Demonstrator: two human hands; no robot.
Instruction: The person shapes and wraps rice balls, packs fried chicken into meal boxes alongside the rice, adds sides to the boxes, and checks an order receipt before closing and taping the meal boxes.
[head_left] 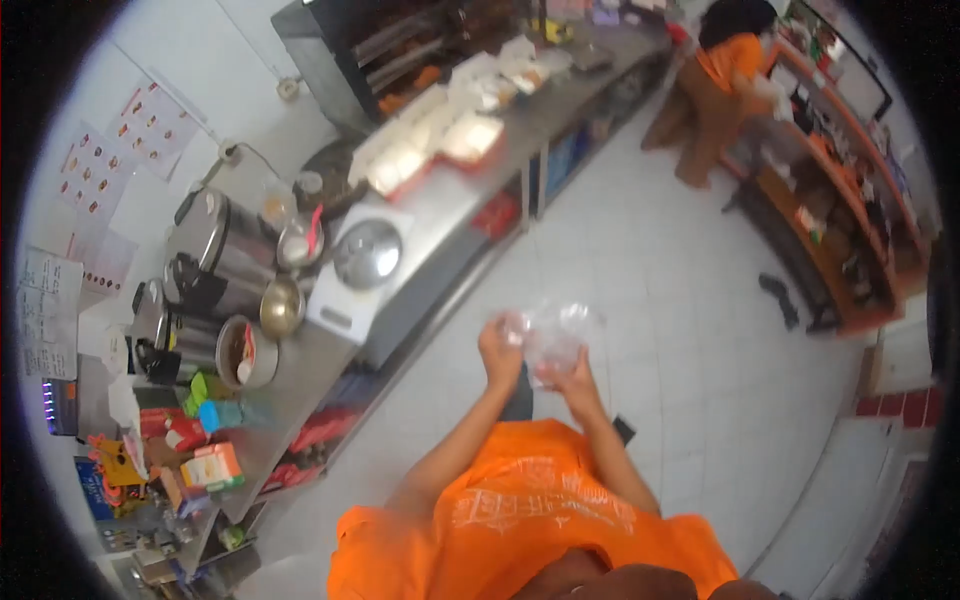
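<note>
My left hand [500, 350] and my right hand [567, 380] are in front of my orange shirt, over the tiled floor. Between them is a see-through, shiny plastic item [556, 338]. Blur and glare keep me from telling whether it is a bag or a thin container. The left fingers are closed on its left edge, and the right fingers grip its lower right side.
A long metal counter [270, 400] runs along the left, bearing steel pots [225, 235], a metal bowl [282, 307], a white board [340, 300] and white boxes [470, 135]. A co-worker [715, 100] bends beside orange shelves [850, 170] at upper right.
</note>
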